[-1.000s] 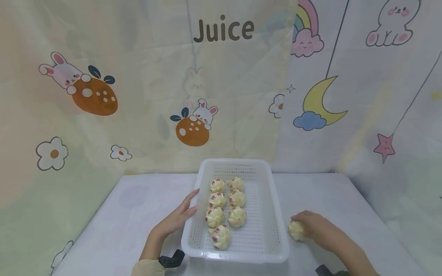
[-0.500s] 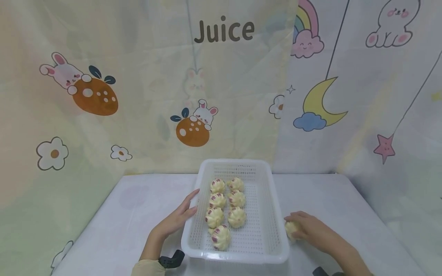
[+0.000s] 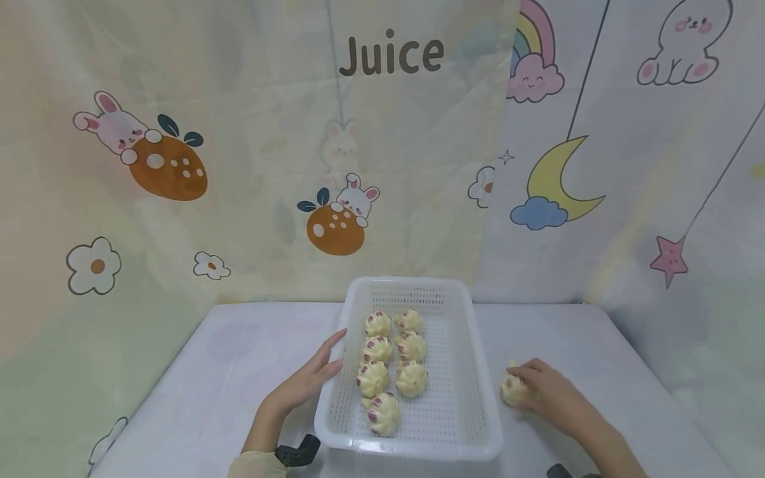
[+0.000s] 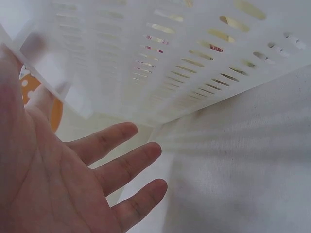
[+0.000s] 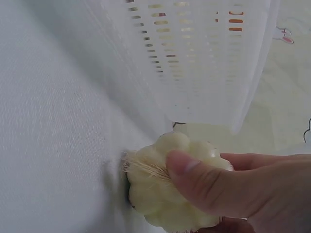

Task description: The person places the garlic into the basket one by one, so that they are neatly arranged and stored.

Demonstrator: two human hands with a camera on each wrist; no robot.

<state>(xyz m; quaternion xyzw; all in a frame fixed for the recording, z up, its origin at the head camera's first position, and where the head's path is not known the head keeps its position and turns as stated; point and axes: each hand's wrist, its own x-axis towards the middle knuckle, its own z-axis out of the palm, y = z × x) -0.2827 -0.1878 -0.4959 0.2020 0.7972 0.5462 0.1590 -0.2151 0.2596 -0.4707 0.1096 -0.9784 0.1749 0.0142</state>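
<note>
A white plastic basket [image 3: 463, 448] stands in the middle of the table in the head view. Inside, on its left and middle, several pale garlic bulbs [image 3: 382, 414] with purple streaks sit in two rows. My left hand [image 3: 301, 385] rests its fingertips on the basket's left rim; in the left wrist view, three of its fingers [image 4: 129, 167] are spread below the slotted wall. To the right of the basket, my right hand [image 3: 550, 395] grips another garlic bulb [image 5: 160, 199] between thumb and fingers. In the right wrist view its roots face the camera, close to the tabletop.
A white cloth covers the table [image 3: 263, 345], which shows on both sides of the basket. Behind it hangs a printed curtain [image 3: 251, 199] with cartoon figures. The basket's right wall [image 5: 194, 73] stands between the held bulb and the other bulbs.
My right hand first slid the garlic bulb left toward the basket, then moved back right and slightly away from me, the bulb turning so its tip shows. My left hand has stayed put.
</note>
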